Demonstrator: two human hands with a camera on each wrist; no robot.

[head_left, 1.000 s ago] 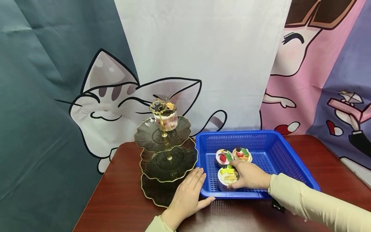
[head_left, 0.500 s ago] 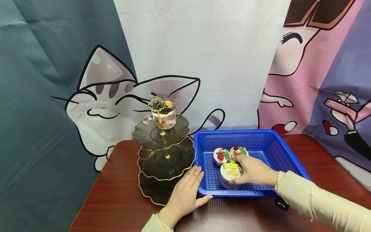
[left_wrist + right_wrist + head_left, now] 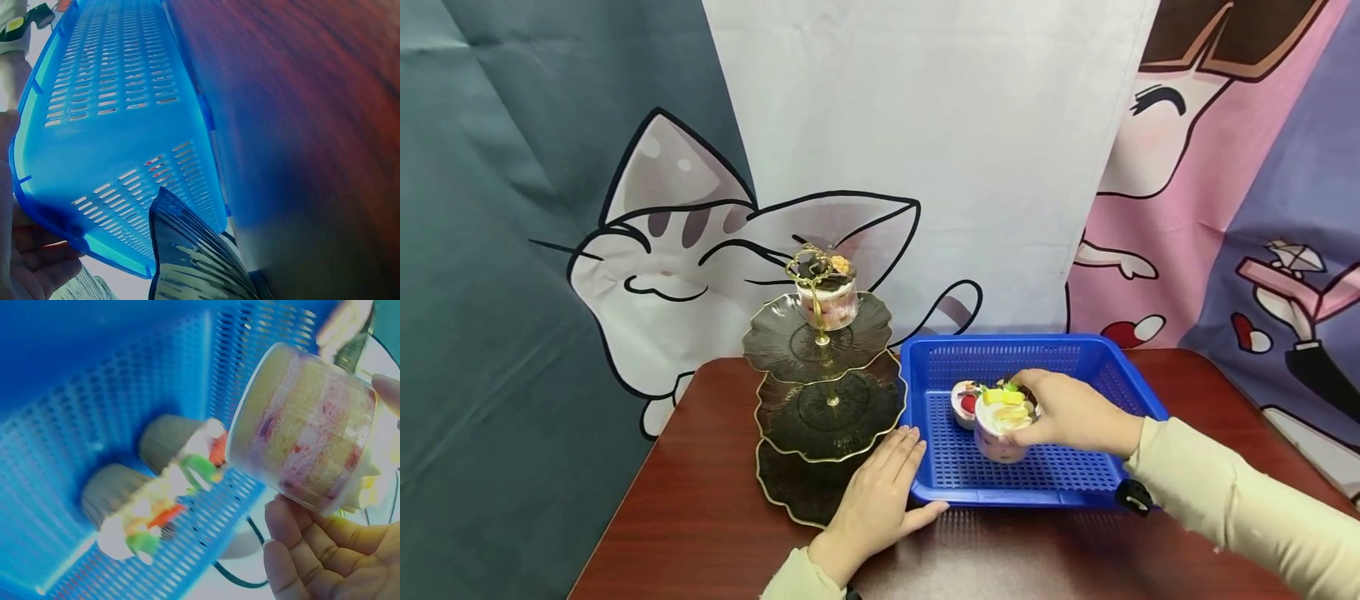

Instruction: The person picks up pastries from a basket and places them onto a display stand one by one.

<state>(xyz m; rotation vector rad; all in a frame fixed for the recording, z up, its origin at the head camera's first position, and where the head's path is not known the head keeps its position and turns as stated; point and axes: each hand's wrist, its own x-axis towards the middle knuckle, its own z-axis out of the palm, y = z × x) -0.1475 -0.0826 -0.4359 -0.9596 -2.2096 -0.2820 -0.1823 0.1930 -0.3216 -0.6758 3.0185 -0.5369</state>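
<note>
My right hand [image 3: 1071, 412] pinches a layered cake cup [image 3: 1002, 446] between thumb and fingers. Yellow fruit and cream top this cup, and the right wrist view shows its clear wall [image 3: 306, 431] with sponge and pink layers. It is raised inside the blue plastic basket [image 3: 1000, 499]. Behind it sits a small cupcake [image 3: 962, 408] with a red berry; a second cupcake [image 3: 115, 494] shows in the right wrist view but is mostly hidden in the head view. My left hand [image 3: 876, 500] rests with extended fingers against the basket's near left corner.
A three-tier dark stand [image 3: 827, 417] with wavy gold rims stands just left of the basket. On its top tier is a cake cup [image 3: 837, 310] with a chocolate topping, beside the gold handle [image 3: 808, 265]. A printed curtain [image 3: 925, 125] hangs behind the brown table [image 3: 677, 500].
My right hand has taken the yellow-topped cake cup up from the basket floor and a little away from me, now overlapping the cupcakes behind. The left hand stays at the basket corner.
</note>
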